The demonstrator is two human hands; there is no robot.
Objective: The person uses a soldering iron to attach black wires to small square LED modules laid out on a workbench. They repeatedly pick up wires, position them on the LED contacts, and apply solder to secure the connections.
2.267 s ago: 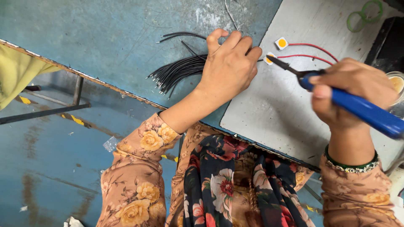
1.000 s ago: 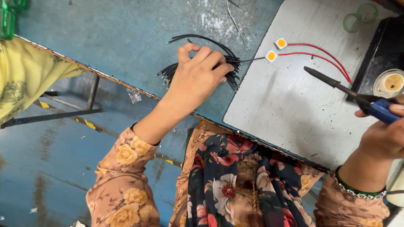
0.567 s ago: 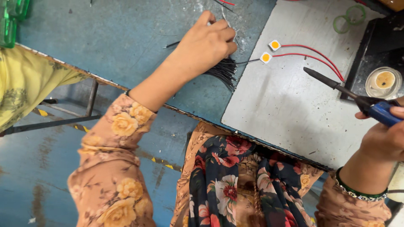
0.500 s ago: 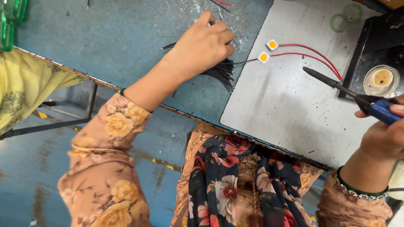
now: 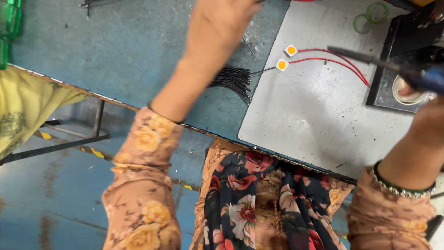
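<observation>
The grey metal work plate (image 5: 323, 115) lies on the blue workbench (image 5: 92, 51) and serves as the landmark here. On its upper left part sit two small square LED chips (image 5: 286, 57) with yellow-orange centres, side by side and flat, each with a red wire (image 5: 337, 56) running off toward the plate's right edge; laid flat like this, their faces and contacts point up where a tool tip can get at them. Just off the plate's left edge a bundle of black wires (image 5: 231, 81) lies on the bench, and one thin black lead runs from it across the edge to the lower chip. The left hand (image 5: 222, 23) is stretched over the bench above and to the left of the plate, past the bundle; its fingers run out of the top of the view, so I cannot tell whether it is open or holding anything. The right hand (image 5: 430, 122) is at the plate's right edge, blurred and half out of view, apparently wrapped around the blue handle of a soldering iron (image 5: 370, 59), whose dark shaft points left over the plate, raised clear of the chips. Beside that edge, a dark tray (image 5: 393, 51) holds a small round tin (image 5: 407, 92).
</observation>
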